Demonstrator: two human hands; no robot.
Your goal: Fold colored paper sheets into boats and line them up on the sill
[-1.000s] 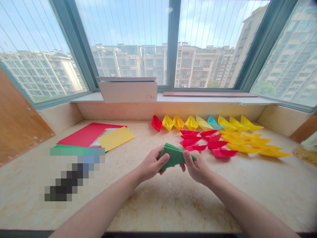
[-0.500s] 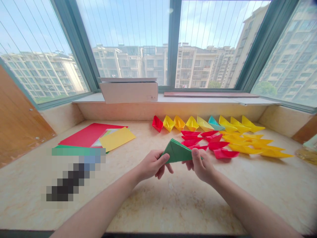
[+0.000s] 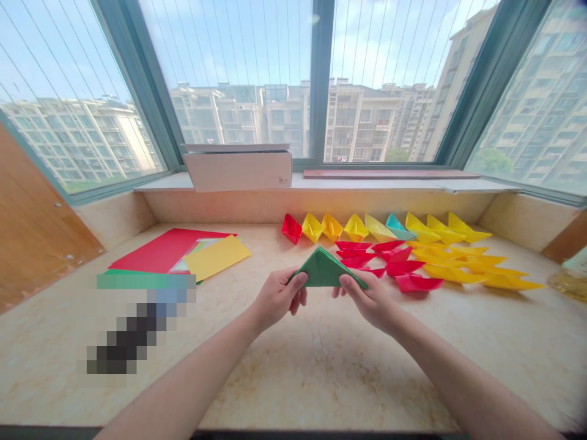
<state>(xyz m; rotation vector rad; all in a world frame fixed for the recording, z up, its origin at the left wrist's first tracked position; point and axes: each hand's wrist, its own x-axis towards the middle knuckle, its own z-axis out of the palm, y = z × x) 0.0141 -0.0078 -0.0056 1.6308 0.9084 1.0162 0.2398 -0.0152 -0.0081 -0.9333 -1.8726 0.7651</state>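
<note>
A folded green paper [image 3: 320,269], triangular with its peak upward, is held above the counter between my two hands. My left hand [image 3: 277,296] pinches its left corner, thumb on the near face. At the right corner, my right hand [image 3: 367,296] grips it the same way, with the thumb on the front. The fingers behind the paper are partly hidden. Just beyond the right hand lie several red paper boats [image 3: 403,267], and farther right several yellow paper boats [image 3: 454,274].
Along the back stands a row of folded boats, including a red boat [image 3: 291,228] and a teal boat [image 3: 398,227]. Red sheets [image 3: 160,250] and a yellow sheet [image 3: 217,256] lie at left. A white box [image 3: 238,171] rests on the sill. A blurred patch [image 3: 132,333] covers something at left.
The green paper has turned from a slant to nearly level, its peak pointing up. Both hands have shifted slightly left and up, still gripping its corners.
</note>
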